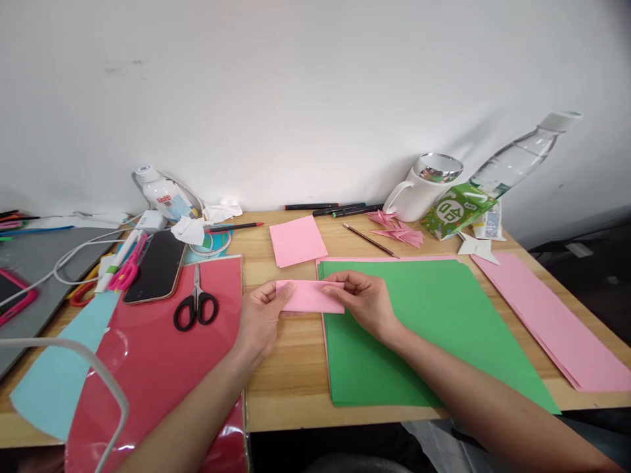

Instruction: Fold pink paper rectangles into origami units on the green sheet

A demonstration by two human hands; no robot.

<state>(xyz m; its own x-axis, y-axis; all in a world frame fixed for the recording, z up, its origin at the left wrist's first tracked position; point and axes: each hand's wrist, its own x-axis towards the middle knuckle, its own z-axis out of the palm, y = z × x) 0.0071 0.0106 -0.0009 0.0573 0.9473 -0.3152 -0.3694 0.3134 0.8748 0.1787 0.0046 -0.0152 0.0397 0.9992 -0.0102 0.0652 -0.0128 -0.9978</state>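
Observation:
A pink paper (313, 297), folded into a narrow rectangle, is held level between my two hands above the table. My left hand (261, 318) pinches its left end, thumb on top. At the other end, my right hand (367, 302) grips it between thumb and fingers, over the left edge of the green paper stack (419, 335). Just beyond my hands lie square pink sheets (298, 240). Black-handled scissors (196, 303) rest on a red sheet pack (197, 368) to the left of my left hand.
A pencil (369, 240), folded pink paper pieces (397, 230) and black pens (340, 209) lie at the back. A white mug (417, 190), green carton (456, 210) and leaning bottle (517, 154) stand back right. Pink strips (552, 322) lie right; a phone (156, 266) and cables are left.

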